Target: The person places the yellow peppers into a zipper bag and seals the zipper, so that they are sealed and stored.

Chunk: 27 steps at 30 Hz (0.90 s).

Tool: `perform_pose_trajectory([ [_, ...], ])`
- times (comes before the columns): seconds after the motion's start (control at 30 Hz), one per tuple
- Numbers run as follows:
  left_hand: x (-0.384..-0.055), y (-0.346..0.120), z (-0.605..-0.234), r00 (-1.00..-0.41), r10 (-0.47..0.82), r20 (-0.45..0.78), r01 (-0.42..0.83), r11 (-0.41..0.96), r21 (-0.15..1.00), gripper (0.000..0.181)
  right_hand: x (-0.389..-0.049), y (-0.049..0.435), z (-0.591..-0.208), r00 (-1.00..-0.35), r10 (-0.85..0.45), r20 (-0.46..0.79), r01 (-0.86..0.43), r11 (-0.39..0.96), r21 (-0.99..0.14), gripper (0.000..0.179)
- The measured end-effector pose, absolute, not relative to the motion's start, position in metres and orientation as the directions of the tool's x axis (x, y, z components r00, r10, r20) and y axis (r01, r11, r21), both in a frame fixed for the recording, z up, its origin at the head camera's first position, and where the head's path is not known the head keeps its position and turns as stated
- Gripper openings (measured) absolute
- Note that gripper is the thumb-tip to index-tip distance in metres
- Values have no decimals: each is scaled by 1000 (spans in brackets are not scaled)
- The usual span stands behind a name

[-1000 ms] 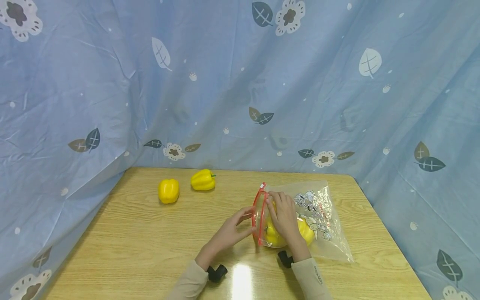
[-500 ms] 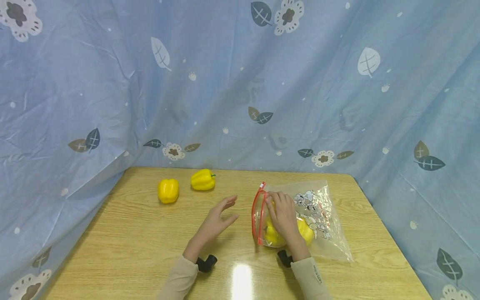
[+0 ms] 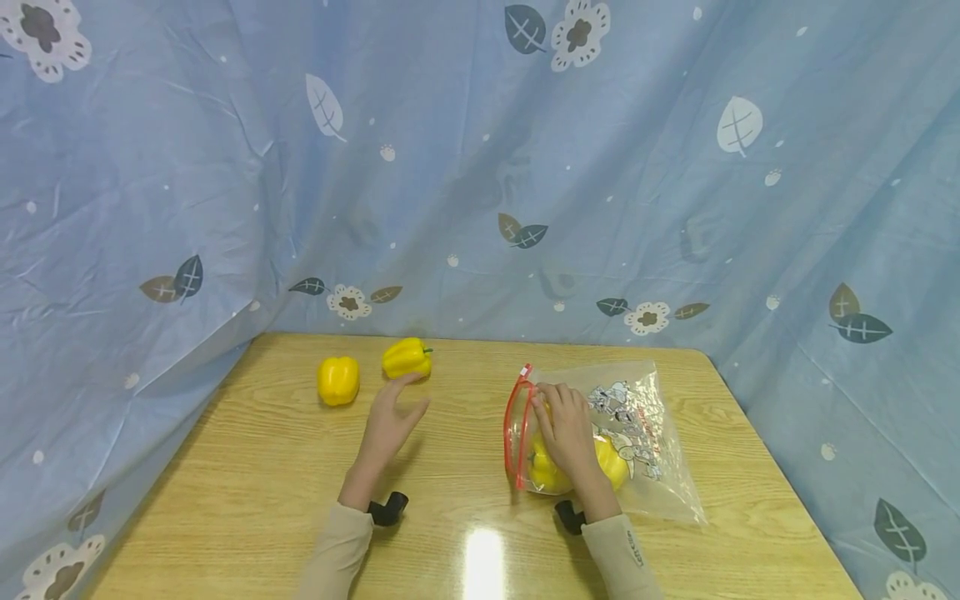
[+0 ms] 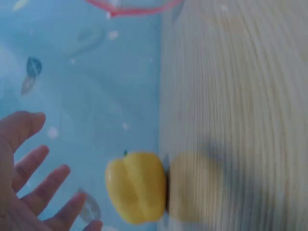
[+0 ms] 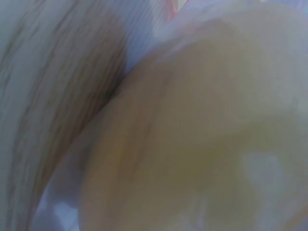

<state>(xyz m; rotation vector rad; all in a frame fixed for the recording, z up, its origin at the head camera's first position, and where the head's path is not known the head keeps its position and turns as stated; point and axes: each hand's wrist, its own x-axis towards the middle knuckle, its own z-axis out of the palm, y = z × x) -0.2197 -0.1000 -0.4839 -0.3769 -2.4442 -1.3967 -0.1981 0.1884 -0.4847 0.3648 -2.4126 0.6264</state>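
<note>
My left hand [image 3: 386, 421] reaches over the table with fingers spread and nothing in them. Just beyond its fingertips lies a yellow bell pepper [image 3: 406, 357], its green stem pointing right; the same pepper [image 4: 137, 187] shows beside the fingers in the left wrist view. A second yellow bell pepper [image 3: 338, 381] sits to its left. My right hand [image 3: 567, 429] holds the clear zip bag [image 3: 663, 475] near its red-edged mouth, which faces left. Inside the bag are yellow peppers [image 3: 546, 473], partly covered by that hand. In the right wrist view, blurred yellow through plastic [image 5: 192, 144] fills the frame.
The wooden table [image 3: 247, 492] ends at a blue patterned curtain [image 3: 450, 183] along the back and sides. Black wrist-worn pieces [image 3: 389, 508] stick out at both wrists. Bare wood lies between the left hand and the bag.
My left hand has come away from the bag's red mouth and moved left and back, close to the stemmed bell pepper. The right hand and bag have stayed in place.
</note>
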Motion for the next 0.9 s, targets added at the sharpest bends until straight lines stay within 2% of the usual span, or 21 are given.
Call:
perform_pose_trajectory([
  [0.2, -227, -123, -486, -893, -57, 447, 353, 525, 774, 41, -198, 189, -484, -783, -107, 613, -391, 851, -351, 23],
  [0.57, -239, -157, -488, -818, -262, 513, 270, 613, 743, 47, -198, 187, -481, -772, -109, 626, -400, 849, -346, 23],
  [0.9, -250, -176, -492, -850, -324, 415, 148, 609, 779, 56, -197, 187, -484, -789, -101, 606, -385, 850, -360, 23],
])
